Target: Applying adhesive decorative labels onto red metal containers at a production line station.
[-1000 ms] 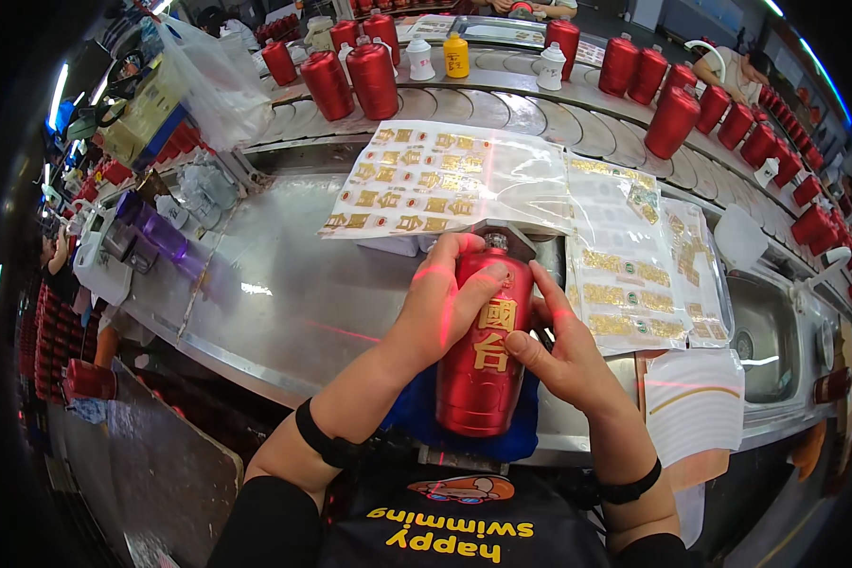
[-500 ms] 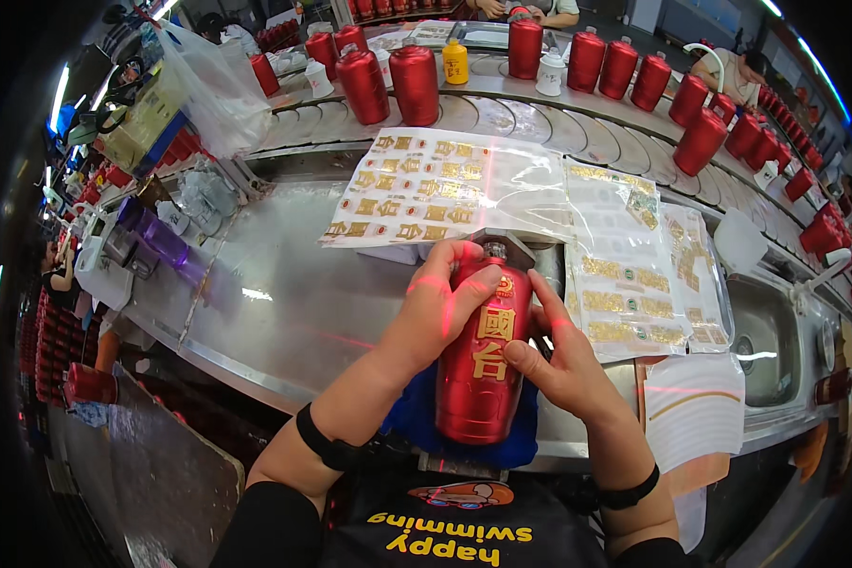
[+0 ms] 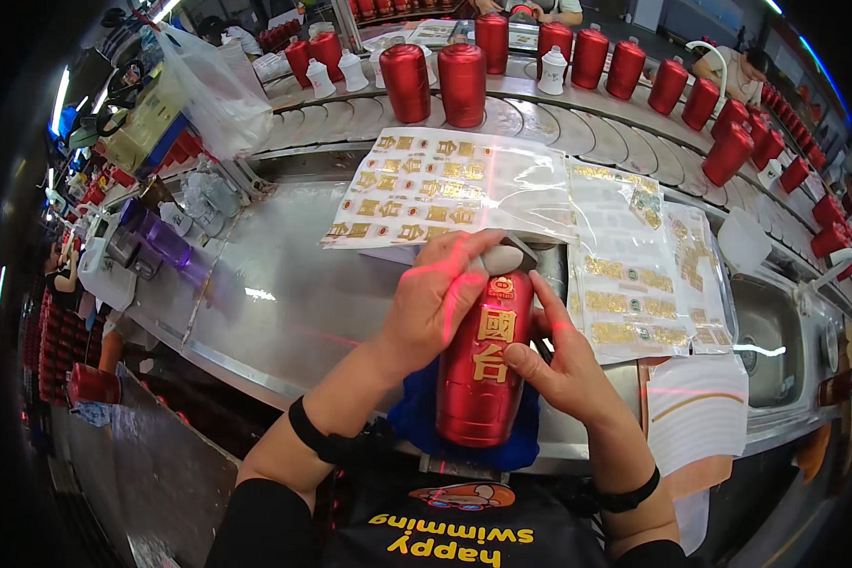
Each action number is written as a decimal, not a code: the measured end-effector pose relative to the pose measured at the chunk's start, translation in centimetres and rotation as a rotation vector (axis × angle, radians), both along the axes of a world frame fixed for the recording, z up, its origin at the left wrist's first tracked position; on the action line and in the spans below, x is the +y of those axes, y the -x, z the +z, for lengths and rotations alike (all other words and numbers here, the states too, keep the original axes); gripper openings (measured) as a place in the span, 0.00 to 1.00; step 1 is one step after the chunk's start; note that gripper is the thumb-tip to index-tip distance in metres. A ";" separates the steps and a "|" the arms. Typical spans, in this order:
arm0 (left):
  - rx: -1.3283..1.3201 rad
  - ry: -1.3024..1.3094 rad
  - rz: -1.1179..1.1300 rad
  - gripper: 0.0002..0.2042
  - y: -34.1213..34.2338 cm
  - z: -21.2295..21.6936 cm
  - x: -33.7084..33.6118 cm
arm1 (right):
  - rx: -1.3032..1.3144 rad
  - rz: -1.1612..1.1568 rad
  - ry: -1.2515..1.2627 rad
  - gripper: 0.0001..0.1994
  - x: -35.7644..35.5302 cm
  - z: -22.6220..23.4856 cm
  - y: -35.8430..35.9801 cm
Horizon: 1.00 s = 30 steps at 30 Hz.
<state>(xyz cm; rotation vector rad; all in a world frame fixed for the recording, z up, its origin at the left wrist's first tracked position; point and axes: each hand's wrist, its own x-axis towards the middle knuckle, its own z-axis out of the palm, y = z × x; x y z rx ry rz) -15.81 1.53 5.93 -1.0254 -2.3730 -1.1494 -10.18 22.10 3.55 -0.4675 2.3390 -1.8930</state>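
A red metallic bottle point(image 3: 480, 402) with raised gold characters leans on a blue cloth point(image 3: 412, 402) in front of me. My left hand point(image 3: 435, 293) is curled around its top end. A smooth pale grey oval piece point(image 3: 502, 259) shows at that hand's fingertips, over the bottle's neck; its kind cannot be made out. My right hand point(image 3: 568, 364) grips the bottle's right side, thumb pressed beside the lower character and index finger along the shoulder. A small red and gold emblem point(image 3: 503, 286) sits above the characters. Red light lines cross my left hand.
Sheets of gold stickers point(image 3: 417, 185) and more gold label sheets point(image 3: 630, 275) lie beyond and right of the bottle. A curved conveyor point(image 3: 540, 123) carries several red bottles and white caps. A sink point(image 3: 762, 346) is at right, a purple bottle point(image 3: 161, 237) at left. Other people sit across.
My left hand has shifted over the bottle's neck, and the grey piece has come into view there. The emblem shows more fully. Bottles on the conveyor have moved right.
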 end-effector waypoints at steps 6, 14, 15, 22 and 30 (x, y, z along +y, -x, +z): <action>-0.707 -0.587 -0.186 0.21 -0.3 0.1 2.0 | -0.037 0.009 0.008 0.48 0.1 0.0 -0.1; 0.086 -0.009 -0.018 0.23 -0.7 1.0 0.5 | 0.140 -0.121 -0.150 0.33 1.6 0.8 -0.4; 0.250 0.190 -0.045 0.25 -1.0 1.2 0.1 | 0.395 -0.201 -0.223 0.27 1.8 0.8 0.0; 0.254 0.344 0.023 0.25 -4.8 1.5 -0.4 | 0.319 -0.207 -0.259 0.11 2.1 6.2 2.6; 0.163 0.145 0.140 0.25 -8.4 -1.3 -0.9 | 0.495 -0.103 -0.353 0.08 -1.0 7.3 6.4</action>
